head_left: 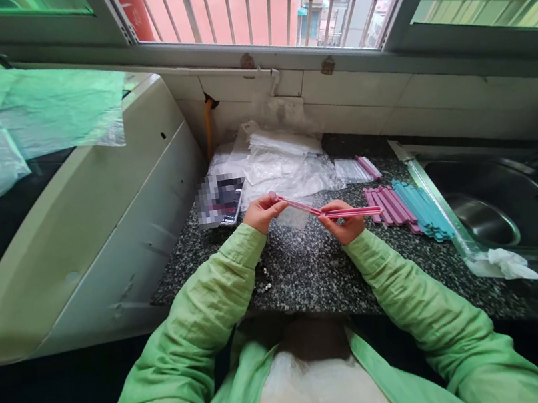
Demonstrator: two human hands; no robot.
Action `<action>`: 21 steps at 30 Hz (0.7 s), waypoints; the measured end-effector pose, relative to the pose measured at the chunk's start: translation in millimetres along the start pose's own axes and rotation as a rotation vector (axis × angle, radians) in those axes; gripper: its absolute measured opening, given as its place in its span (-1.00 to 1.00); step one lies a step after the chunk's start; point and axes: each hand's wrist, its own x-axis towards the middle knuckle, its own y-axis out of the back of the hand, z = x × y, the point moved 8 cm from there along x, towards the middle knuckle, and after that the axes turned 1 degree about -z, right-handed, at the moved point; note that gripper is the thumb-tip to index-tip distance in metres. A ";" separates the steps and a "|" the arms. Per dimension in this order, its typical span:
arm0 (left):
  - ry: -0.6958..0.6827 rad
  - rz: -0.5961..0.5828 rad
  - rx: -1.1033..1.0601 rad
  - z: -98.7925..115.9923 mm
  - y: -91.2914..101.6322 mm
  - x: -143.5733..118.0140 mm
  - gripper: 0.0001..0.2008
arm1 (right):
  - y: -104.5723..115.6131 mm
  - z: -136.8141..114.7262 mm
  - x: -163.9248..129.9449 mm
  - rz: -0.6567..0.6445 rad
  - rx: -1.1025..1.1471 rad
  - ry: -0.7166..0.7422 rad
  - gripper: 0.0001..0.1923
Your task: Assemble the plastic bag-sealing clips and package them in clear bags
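Observation:
My left hand [261,212] pinches the left end of a pink sealing stick [300,206] above the speckled granite counter [305,277]. My right hand [341,219] grips a second pink stick [359,212] that points right; the two sticks meet between my hands. A small clear plastic bag [296,219] hangs under them. Both arms wear green sleeves.
Pink sticks [391,206] and blue sticks [422,208] lie in a row right of my hands. Clear bags [283,159] are piled at the back by the tiled wall. A steel sink [497,208] is at the right, a white appliance [98,207] at the left.

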 end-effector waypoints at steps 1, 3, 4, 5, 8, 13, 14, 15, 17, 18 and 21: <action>0.000 -0.001 0.013 -1.0 0.5 0.5 -0.63 | -0.8 1.1 -0.5 -0.003 0.001 0.003 -0.89; 0.004 0.000 0.043 -4.1 2.0 1.7 -0.63 | -3.3 3.5 -1.5 -0.025 0.002 0.000 -0.90; 0.009 0.002 0.057 -6.1 2.8 2.3 -0.63 | -4.3 4.9 -2.1 -0.036 0.004 -0.006 -0.90; 0.017 0.005 0.069 -8.0 3.4 2.9 -0.63 | -4.7 6.2 -2.7 -0.042 0.009 -0.010 -0.90; 0.052 0.013 0.097 -12.5 2.9 3.8 -0.62 | -3.8 10.5 -4.8 -0.042 0.019 -0.025 -0.88; 0.093 0.026 0.104 -11.5 -4.0 5.0 -0.62 | -2.1 19.4 -9.0 -0.045 -0.015 -0.060 -0.85; 0.094 0.019 0.105 -10.5 -6.1 5.6 -0.62 | -1.6 20.6 -9.4 -0.045 -0.025 -0.058 -0.85; 0.095 0.014 0.111 -9.3 -8.1 6.3 -0.62 | -1.0 22.0 -9.5 -0.044 -0.034 -0.056 -0.84; 0.095 0.016 0.136 -6.4 -11.2 7.8 -0.64 | 2.6 26.6 -9.0 -0.019 -0.053 -0.067 -0.82; 0.095 0.022 0.150 -4.7 -13.0 8.7 -0.65 | 5.4 30.0 -8.5 0.001 -0.065 -0.078 -0.81; 0.093 0.031 0.158 2.0 -22.5 13.4 -0.68 | 14.9 41.6 -6.9 0.064 -0.101 -0.106 -0.76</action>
